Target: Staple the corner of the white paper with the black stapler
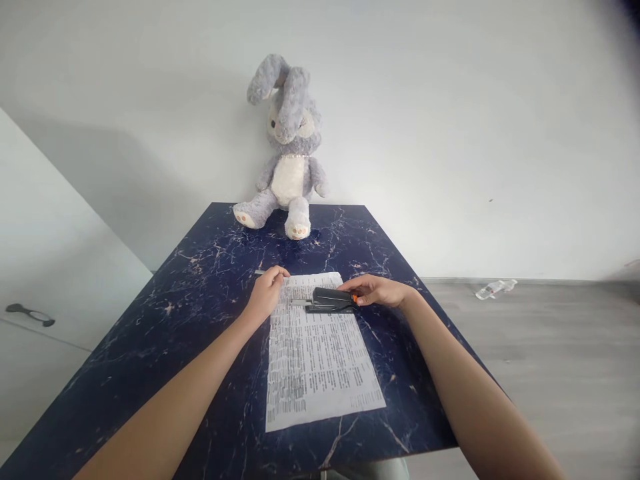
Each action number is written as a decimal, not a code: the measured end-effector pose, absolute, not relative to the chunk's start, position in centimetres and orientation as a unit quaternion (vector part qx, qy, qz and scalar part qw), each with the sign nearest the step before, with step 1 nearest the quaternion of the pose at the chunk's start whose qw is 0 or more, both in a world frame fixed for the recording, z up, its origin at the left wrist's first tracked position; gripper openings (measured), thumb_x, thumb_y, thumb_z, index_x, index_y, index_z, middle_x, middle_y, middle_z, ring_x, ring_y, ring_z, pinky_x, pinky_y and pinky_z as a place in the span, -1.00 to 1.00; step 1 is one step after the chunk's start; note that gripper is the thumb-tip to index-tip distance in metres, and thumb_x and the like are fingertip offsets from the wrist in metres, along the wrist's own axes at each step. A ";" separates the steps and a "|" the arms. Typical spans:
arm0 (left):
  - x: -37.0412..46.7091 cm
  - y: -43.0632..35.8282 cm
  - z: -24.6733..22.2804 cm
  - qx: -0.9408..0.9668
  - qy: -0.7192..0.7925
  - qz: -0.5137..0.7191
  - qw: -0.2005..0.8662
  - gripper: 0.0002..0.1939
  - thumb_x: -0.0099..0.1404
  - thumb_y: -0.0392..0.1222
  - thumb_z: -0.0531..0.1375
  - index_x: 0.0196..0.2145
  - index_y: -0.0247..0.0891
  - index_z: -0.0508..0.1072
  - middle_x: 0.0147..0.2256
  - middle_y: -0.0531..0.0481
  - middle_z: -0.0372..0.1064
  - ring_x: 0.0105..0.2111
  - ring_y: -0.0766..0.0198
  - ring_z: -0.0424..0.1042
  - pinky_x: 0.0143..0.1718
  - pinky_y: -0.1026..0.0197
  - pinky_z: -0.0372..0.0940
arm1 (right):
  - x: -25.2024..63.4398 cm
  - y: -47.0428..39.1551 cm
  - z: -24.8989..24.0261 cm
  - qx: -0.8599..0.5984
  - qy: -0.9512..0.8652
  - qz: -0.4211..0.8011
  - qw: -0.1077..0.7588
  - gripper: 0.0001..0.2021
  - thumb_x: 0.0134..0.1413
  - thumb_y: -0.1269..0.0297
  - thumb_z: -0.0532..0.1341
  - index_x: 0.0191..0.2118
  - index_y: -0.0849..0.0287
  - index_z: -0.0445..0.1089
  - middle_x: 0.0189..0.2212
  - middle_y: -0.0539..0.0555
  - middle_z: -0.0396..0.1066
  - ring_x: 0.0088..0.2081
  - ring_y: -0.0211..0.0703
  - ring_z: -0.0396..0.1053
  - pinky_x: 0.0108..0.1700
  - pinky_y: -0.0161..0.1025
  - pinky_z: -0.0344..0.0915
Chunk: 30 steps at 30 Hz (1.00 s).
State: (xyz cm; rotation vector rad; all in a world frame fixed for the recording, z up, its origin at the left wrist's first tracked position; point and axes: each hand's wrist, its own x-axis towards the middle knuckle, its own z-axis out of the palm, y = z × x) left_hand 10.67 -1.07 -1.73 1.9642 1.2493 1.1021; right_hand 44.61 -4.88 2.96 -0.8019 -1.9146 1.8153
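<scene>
Watching over the head feed, I have the stapler sitting over the upper part of the printed paper, roughly crosswise. My right hand grips its rear end, thumb and fingers around an orange part. My left hand is at the paper's upper left edge, fingers curled; can't tell whether it pinches the sheet or just rests there. Progress: paper laid out flat, stapler in place and in hand. A metal strip sticks out of the front, which I read as the tray slid out, so I'd count it as not pushed back in. Can't tell if it's loaded, and I see no staple in the paper. One sheet or several, can't tell either. Materials: stapler is black, long and narrow; strip is silvery and straight; paper is white, thin, rectangular, covered in dense dark print too blurred to read. Table is dark blue with pale marble-like veining, slightly glossy. Plush rabbit at the far end is fluffy grey, cream-bellied, floppy-eared, seated against a smooth pale wall.
</scene>
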 end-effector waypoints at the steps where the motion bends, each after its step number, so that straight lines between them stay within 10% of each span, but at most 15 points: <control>1: 10.7 -1.1 -1.7 0.734 0.466 0.411 0.276 -0.74 0.46 -0.16 0.03 -0.24 -0.18 0.51 -0.25 -0.02 0.51 -0.23 0.12 0.47 -0.18 0.14 0.26 | 44.7 -4.9 3.0 -0.289 -0.683 0.643 0.189 -0.47 0.15 0.14 0.42 0.21 0.19 0.48 0.11 0.23 0.52 0.11 0.11 0.47 0.24 0.13 0.29; 7: 10.7 -1.1 -1.7 0.727 0.470 0.417 0.278 -0.74 0.45 -0.17 0.03 -0.25 -0.18 0.52 -0.28 -0.01 0.52 -0.25 0.12 0.47 -0.20 0.14 0.27 | 43.5 -5.4 3.3 -0.297 -0.786 0.508 0.186 -0.39 0.12 -0.02 0.43 0.23 0.12 0.43 0.08 0.19 0.49 0.07 0.09 0.44 0.15 0.05 0.34; 12: 10.8 -1.6 -0.9 0.691 0.446 0.476 0.311 -0.77 0.43 -0.13 0.09 -0.25 -0.19 0.54 -0.22 -0.05 0.55 -0.17 0.11 0.50 -0.09 0.09 0.34 | 39.9 -6.1 2.7 -0.311 -0.875 0.279 0.245 -0.75 0.24 0.10 0.36 -0.12 0.18 0.53 -0.22 0.12 0.47 -0.19 -0.05 0.40 -0.03 -0.06 0.37; 18: 11.6 -2.0 -0.3 0.518 0.298 0.520 0.610 -0.72 0.49 0.02 0.13 -0.06 -0.22 0.46 0.14 -0.23 0.47 0.11 0.01 0.52 0.17 -0.09 0.38 | 37.9 -6.9 2.1 -0.367 -0.868 0.009 0.334 -0.74 0.38 0.36 0.16 0.08 0.14 0.49 -0.10 0.22 0.46 -0.09 0.07 0.35 -0.04 0.02 0.31; 30: 12.0 -2.5 0.0 0.466 0.351 0.446 0.679 -0.71 0.36 -0.18 0.37 -0.02 -0.30 0.46 -0.17 -0.16 0.62 -0.10 0.13 0.63 0.15 0.02 0.44 | 36.2 -7.9 2.8 -0.303 -0.884 -0.291 0.207 -0.66 0.43 0.54 0.09 0.18 0.13 0.42 -0.06 0.15 0.52 -0.04 -0.02 0.36 0.02 -0.05 0.22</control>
